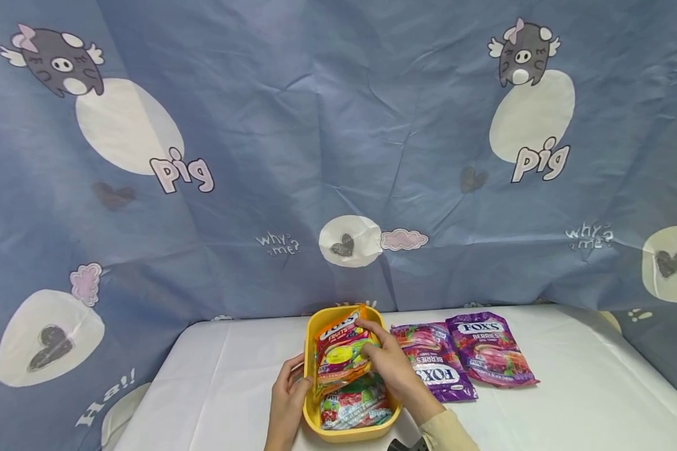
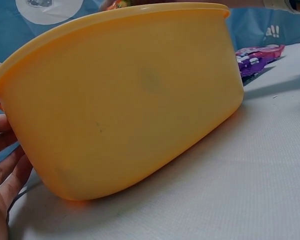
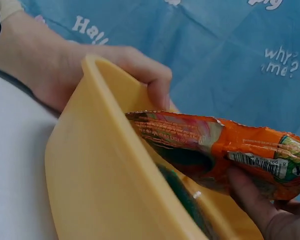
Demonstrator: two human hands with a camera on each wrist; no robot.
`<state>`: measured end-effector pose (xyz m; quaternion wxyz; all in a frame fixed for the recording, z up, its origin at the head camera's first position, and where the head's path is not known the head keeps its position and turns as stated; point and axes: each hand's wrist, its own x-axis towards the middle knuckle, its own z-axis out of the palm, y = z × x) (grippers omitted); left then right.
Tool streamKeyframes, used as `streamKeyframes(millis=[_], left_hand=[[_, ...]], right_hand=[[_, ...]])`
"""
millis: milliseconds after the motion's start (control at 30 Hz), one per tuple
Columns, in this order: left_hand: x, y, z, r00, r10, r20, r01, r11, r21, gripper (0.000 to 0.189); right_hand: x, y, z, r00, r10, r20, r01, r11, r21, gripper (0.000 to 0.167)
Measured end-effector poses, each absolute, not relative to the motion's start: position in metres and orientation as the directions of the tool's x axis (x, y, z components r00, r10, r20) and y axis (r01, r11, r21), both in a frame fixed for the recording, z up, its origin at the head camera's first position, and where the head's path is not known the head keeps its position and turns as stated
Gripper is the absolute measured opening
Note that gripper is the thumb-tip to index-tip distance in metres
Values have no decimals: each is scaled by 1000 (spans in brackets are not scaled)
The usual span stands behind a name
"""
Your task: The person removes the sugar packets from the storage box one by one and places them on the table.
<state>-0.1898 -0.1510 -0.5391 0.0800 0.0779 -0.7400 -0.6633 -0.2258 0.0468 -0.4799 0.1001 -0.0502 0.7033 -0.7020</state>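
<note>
A yellow plastic tub [image 1: 354,435] stands on the white table in the head view. My left hand [image 1: 286,396] holds its left side, thumb over the rim and fingers along the outer wall [image 2: 130,105]. With thumb and fingers, my right hand [image 1: 393,366] grips the right edge of an orange Fox's Fruits candy bag [image 1: 336,357]. That bag is tilted inside the tub, its upper end reaching the far rim; the right wrist view shows its back with a barcode [image 3: 255,162]. Beneath it lies a green and red candy bag [image 1: 354,406], partly covered.
Right of the tub, two purple Fox's Berries candy bags lie on the table: one upside down [image 1: 437,363] near the tub, partly behind my right hand, and another [image 1: 491,351] farther right, edges meeting. A blue curtain [image 1: 248,156] with pig prints hangs behind the table.
</note>
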Motion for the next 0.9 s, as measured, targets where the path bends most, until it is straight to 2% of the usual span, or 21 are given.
streamKeyframes(millis=[333, 667, 900], left_hand=[[-190, -150, -540, -975, -221, 26, 3, 105, 995, 44], [-190, -150, -541, -973, -230, 7, -17, 102, 995, 45], [-190, -150, -542, -973, -231, 16, -9, 109, 994, 44]], right_hand=[[-217, 61, -474, -986, -151, -77, 87, -58, -995, 59], [-208, 71, -479, -997, -64, -43, 43, 0, -999, 60], [-202, 75, -479, -994, -43, -96, 96, -6, -995, 59]])
